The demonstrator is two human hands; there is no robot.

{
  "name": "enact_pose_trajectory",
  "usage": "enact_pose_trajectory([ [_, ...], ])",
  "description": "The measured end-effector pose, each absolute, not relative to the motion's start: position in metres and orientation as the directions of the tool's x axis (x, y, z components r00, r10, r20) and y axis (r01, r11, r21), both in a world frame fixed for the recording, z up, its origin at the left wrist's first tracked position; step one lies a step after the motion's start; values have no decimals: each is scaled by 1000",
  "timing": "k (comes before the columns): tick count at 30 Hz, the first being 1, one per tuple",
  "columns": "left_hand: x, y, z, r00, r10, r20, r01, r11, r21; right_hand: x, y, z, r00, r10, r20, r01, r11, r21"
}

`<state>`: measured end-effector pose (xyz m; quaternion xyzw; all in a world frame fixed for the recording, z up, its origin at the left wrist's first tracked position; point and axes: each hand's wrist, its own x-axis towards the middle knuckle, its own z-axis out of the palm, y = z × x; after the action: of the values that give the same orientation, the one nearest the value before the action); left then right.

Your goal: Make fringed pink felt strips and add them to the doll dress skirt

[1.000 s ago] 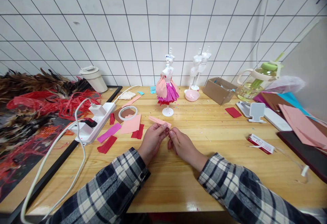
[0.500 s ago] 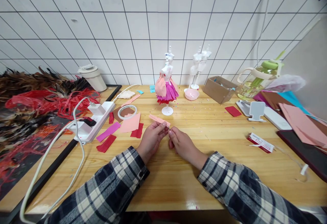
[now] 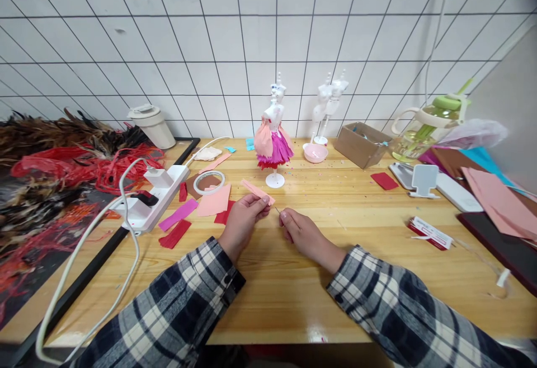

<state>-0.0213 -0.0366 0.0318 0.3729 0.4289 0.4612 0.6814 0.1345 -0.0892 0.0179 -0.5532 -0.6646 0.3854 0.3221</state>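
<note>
Tiled wall (image 3: 222, 38), wooden table (image 3: 272, 306) below peach strip (image 3: 252, 189)

No text, brand or number is legible. Packet (image 3: 430, 234), well to the right of the right hand (image 3: 304, 232): its white face bears fine dark printing and red markings, the characters too small to resolve. White power strip (image 3: 157, 197), well to the left of the left hand (image 3: 245, 217): a small red mark shows at its near end, too small to identify. Any wording on either object cannot be determined at this scale.
</note>
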Motion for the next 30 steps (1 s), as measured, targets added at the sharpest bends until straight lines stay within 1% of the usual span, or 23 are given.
enact_pose_trajectory([
  [5, -22, -38, 30, 282, 930, -237, -236, 307, 922, 135, -89, 18, -188, 982, -22, 480, 72, -874],
  [18, -21, -37, 28, 322, 928, -185, -183, 253, 950, 136, -87, 20, -225, 973, -60, 447, 49, -893],
  [25, -24, -35, 27, 343, 921, -187, -189, 263, 946, 137, -85, 22, -242, 968, -60, 440, 55, -896],
  [30, -23, -37, 30, 307, 924, -226, -247, 306, 919, 137, -87, 23, -222, 972, -72, 440, 34, -897],
])
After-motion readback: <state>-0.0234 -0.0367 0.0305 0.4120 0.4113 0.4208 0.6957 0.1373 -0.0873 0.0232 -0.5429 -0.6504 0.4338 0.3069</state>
